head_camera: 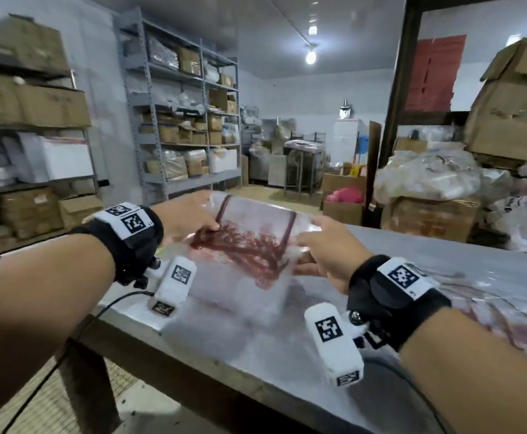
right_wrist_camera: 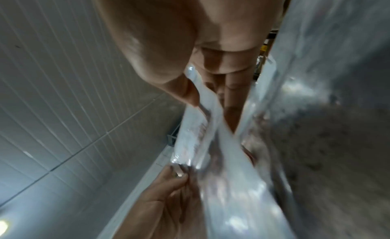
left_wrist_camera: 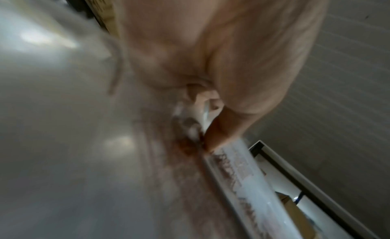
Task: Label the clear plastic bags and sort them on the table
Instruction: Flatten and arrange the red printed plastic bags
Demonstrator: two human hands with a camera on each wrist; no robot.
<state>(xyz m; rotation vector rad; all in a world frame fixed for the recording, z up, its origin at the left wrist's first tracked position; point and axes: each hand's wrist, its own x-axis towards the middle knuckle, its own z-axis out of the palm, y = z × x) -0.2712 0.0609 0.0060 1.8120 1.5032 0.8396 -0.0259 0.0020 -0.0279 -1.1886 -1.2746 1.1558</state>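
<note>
A clear plastic bag [head_camera: 249,227] with a dark red tree-like print hangs above the steel table [head_camera: 231,333], held flat between both hands. My left hand [head_camera: 190,217] pinches its left edge, thumb on top; the left wrist view shows the thumb pressed on the bag's edge [left_wrist_camera: 232,160]. My right hand [head_camera: 324,245] grips the right edge, with the thumb above and the fingers under the plastic [right_wrist_camera: 202,139]. In the right wrist view the left hand [right_wrist_camera: 168,189] is seen holding the far side. More printed bags [head_camera: 503,311] lie on the table at right.
Metal shelves [head_camera: 177,120] with cardboard boxes fill the left and back wall. Boxes and bulging plastic sacks [head_camera: 428,180] are stacked beyond the table's far right side. A dark post [head_camera: 396,98] stands behind the table. Cables run from both wrist cameras off the table's near edge.
</note>
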